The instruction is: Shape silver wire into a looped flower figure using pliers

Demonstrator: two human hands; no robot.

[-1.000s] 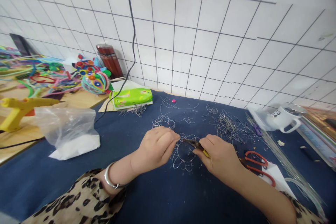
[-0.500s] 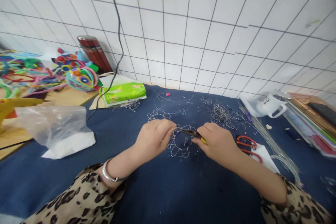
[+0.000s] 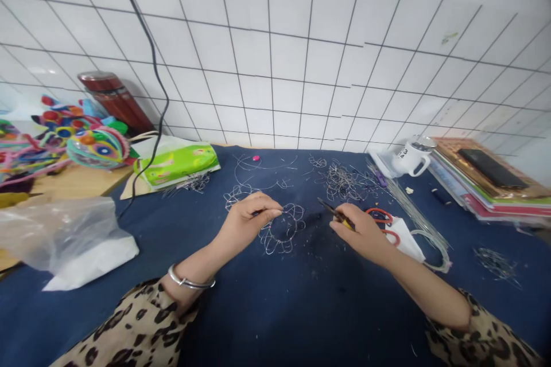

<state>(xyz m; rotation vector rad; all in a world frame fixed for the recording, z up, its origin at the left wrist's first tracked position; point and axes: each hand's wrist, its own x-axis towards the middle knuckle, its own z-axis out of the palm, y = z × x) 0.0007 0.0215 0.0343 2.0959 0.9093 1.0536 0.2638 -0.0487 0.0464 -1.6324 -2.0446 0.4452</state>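
A ring of looped silver wire (image 3: 282, 239), shaped like a flower, hangs from the fingertips of my left hand (image 3: 248, 219), which pinches its upper left edge. My right hand (image 3: 361, 232) is closed around the yellow handles of dark-nosed pliers (image 3: 329, 206). The pliers' tip points up and left, apart from the wire ring. Just behind my left hand lies a second looped wire piece (image 3: 236, 194), partly covered by the hand. Past my right hand sits a tangled heap of wire pieces (image 3: 342, 179).
Red-handled scissors (image 3: 390, 235) lie beside my right forearm, near straight wires (image 3: 415, 212). A white mug (image 3: 411, 157) and stacked books (image 3: 477, 183) stand at right. To the left are a green tissue pack (image 3: 178, 163), a plastic bag (image 3: 86, 241) and a red thermos (image 3: 116, 100).
My right hand and the pliers have drawn away to the right from the wire ring. My left hand still pinches the ring. The whole view has turned toward the right.
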